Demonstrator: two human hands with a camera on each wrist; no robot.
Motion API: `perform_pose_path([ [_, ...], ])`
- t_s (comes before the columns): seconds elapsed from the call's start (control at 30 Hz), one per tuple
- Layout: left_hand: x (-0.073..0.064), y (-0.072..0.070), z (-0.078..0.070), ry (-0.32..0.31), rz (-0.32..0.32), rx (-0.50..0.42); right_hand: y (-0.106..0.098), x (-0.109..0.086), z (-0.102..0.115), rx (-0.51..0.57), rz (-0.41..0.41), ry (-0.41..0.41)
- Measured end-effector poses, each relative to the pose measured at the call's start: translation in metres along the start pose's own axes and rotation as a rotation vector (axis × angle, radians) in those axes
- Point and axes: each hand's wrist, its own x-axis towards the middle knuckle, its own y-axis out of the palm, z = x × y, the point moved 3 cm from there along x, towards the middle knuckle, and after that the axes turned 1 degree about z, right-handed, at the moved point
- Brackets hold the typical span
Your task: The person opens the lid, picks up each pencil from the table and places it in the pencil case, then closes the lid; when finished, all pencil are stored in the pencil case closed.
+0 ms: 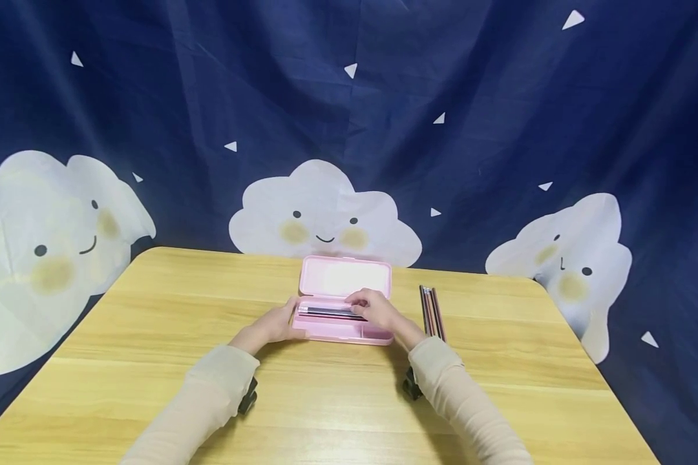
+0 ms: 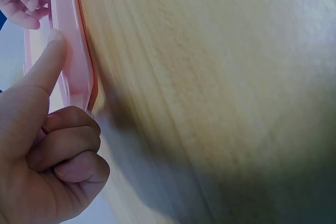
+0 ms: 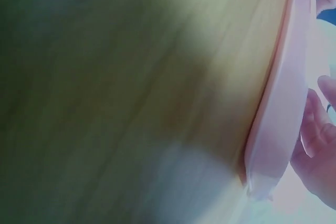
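An open pink pencil case lies on the table with its lid raised at the back. My left hand grips the case's left end. In the left wrist view the thumb lies along the pink front wall, and the other fingers are curled at the corner. Several dark pencils lie lengthwise in the case's rear part. Over the right half of the case is my right hand, its loosely bent fingers right at the pencils, whose right ends it hides. Thumb and fingers show apart in the right wrist view.
Right of the case, several more pencils lie side by side on the wooden table, partly behind the right forearm. A front compartment with a divider shows inside the case. A dark blue cloud-print curtain hangs behind the table.
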Motion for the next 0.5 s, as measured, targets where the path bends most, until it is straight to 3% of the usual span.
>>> perform_pose_path([
  [0.5, 0.002, 0.001, -0.001, -0.016, 0.020, 0.012, -0.034, -0.026, -0.015, 0.047, -0.061, 0.062],
])
